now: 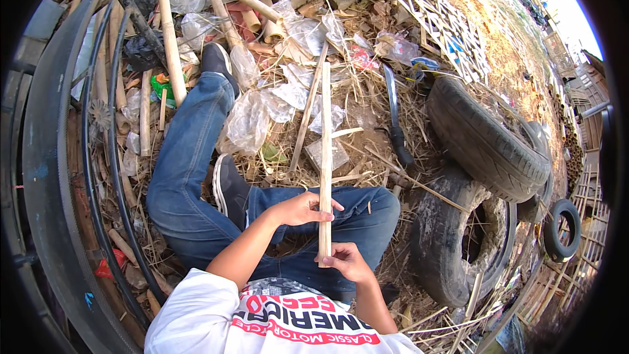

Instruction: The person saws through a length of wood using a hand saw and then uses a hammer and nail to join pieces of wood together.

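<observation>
A long, pale bamboo strip (325, 137) stands lengthwise in front of me, its far end pointing away over the ground. My left hand (303, 210) is closed around it above my lap, thumb and fingers on either side. Lower down, my right hand (348, 263) pinches the near end between thumb and fingers. Whether it is one strip or several pressed together, I cannot tell. Beyond my bent knee, a machete (394, 108) with a dark handle lies on the litter. A grey block (327, 155) rests on the ground just past the strip.
Worn tyres (488, 137) are piled at my right. Woven bamboo lattice panels (445, 29) lie at the far right, with bamboo poles (169, 33) at the far left. A curved black metal frame (105, 157) stands along my left side. Plastic bags (249, 118) and dry scraps litter the ground.
</observation>
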`<state>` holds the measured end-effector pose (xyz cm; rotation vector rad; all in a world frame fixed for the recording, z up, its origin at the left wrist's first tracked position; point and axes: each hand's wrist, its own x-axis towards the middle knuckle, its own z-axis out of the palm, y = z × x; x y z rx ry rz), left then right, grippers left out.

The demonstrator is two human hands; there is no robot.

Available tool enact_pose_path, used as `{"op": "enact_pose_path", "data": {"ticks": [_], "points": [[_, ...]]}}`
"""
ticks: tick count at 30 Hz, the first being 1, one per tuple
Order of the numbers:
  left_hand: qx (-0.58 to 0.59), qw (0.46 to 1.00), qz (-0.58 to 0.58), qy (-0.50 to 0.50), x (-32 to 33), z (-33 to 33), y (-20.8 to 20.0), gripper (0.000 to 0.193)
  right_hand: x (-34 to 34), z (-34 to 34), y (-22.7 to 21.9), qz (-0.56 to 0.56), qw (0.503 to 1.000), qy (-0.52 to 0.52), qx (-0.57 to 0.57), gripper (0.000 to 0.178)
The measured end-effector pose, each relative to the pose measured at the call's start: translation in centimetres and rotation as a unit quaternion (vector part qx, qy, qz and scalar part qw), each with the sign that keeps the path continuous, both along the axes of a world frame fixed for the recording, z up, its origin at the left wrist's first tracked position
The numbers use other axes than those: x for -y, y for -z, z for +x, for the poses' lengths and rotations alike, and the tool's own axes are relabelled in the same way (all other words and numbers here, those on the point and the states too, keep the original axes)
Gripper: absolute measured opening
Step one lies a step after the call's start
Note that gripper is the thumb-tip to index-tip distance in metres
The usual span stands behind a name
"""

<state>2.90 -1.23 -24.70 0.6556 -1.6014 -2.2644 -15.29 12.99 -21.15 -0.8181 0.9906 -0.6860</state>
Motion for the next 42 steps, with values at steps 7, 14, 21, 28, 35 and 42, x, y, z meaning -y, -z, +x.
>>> {"op": "enact_pose_path", "data": {"ticks": [7, 14, 21, 28, 35, 42], "points": [[0.000, 1.000, -0.001, -0.008, -0.4, -0.2, 0.8, 0.037, -0.3, -0.1, 0.5, 0.010, 1.000, 0.009, 0.000, 0.013], [0.007, 1.000, 0.008, 0.001, -0.7, -0.4, 0.6, 0.038, -0.9, -0.3, 0.7, 0.005, 1.000, 0.014, 0.000, 0.014], [0.000, 1.000, -0.002, 0.003, -1.0, -0.6, -0.1, 0.038, -1.4, -0.5, 0.6, -0.004, 1.000, 0.021, -0.004, 0.016], [0.002, 1.000, -0.019, -0.004, -1.4, -0.6, -0.4, 0.037, -1.6, -0.4, 0.1, -0.019, 1.000, 0.024, -0.003, 0.015], [-0.006, 1.000, -0.009, 0.000, -1.8, -1.4, -0.4, 0.036, -1.9, -0.4, 0.3, -0.048, 0.998, 0.038, 0.009, 0.021], [0.204, 0.914, -0.209, -0.281, -3.4, -3.2, -0.2, 0.073, -1.0, -2.8, 1.9, -0.028, 0.993, 0.111, -0.012, 0.021]]}}
